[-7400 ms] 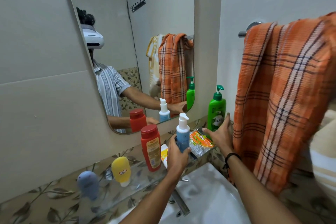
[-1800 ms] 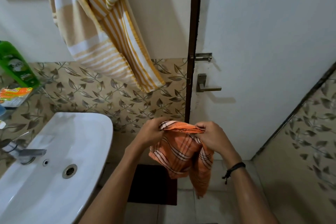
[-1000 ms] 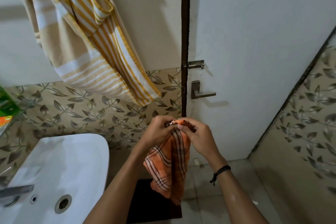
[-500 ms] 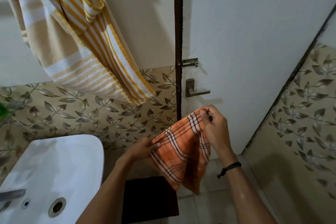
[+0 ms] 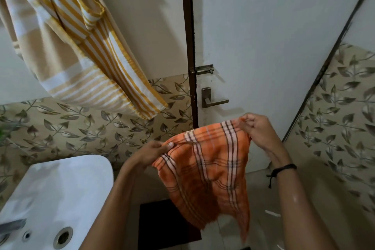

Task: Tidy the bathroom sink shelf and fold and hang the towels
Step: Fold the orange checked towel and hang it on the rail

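Both hands grip the orange checked towel (image 5: 207, 170) by its top edge: the left hand (image 5: 150, 153) pinches the left corner, thumb on top, and the right hand (image 5: 258, 128) pinches the right corner, held higher. Stretched between them, the cloth hangs in folds to a ragged lower edge above the dark floor mat (image 5: 160, 227). Left of it, the white sink (image 5: 60, 189) rim lies near the left forearm. A yellow striped towel (image 5: 85, 46) hangs on the wall above. Behind stands the door (image 5: 274, 36), its handle (image 5: 213, 100) just above the cloth.
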The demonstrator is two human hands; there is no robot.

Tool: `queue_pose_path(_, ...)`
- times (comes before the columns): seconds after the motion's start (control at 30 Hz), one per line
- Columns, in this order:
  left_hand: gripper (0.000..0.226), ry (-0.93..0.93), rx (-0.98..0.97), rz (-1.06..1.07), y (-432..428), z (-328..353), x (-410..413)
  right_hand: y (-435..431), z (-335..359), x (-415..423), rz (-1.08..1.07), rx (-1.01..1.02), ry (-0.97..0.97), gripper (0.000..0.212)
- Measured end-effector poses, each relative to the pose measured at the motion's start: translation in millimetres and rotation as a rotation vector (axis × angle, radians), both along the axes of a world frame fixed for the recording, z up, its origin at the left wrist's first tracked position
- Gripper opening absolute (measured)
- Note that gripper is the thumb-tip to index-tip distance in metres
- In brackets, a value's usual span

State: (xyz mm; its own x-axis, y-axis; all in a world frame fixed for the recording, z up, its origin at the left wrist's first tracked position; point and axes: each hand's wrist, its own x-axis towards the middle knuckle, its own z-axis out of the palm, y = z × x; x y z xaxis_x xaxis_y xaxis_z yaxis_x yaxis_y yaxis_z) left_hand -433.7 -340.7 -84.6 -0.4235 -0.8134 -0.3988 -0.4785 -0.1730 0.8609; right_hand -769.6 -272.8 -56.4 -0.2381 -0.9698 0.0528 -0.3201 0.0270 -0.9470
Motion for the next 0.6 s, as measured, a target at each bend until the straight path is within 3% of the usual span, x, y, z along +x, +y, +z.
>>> queue_pose_path(0.07,0.045,-0.23,-0.031,-0.033,-7.4,9.5,-4.7,-13.7,-14.2,10.2,-0.299,0.021,0.231,0.019)
queue_pose_path(0.13,0.044,-0.342,-0.054,0.034,-9.9,12.0,-19.6,-15.6,-25.0,41.1,-0.409,0.04,0.274,0.021)
queue_pose_path(0.23,0.031,-0.036,0.148,0.282,8.4,5.8,-49.1,-4.0,-35.6,83.1,-0.355,-0.008,0.175,0.024)
queue_pose_path(0.33,0.033,0.172,0.266,0.415,28.8,-4.6,-71.8,8.6,-47.2,101.9,-0.216,-0.033,0.176,0.026)
queue_pose_path(0.5,0.031,0.227,0.201,0.51,37.5,-13.4,-82.5,20.6,-58.5,112.4,0.042,-0.111,0.267,0.012)
queue_pose_path(0.6,0.032,0.234,0.161,0.512,36.5,-12.3,-83.6,23.5,-62.8,115.8,0.094,-0.177,0.315,0.015)
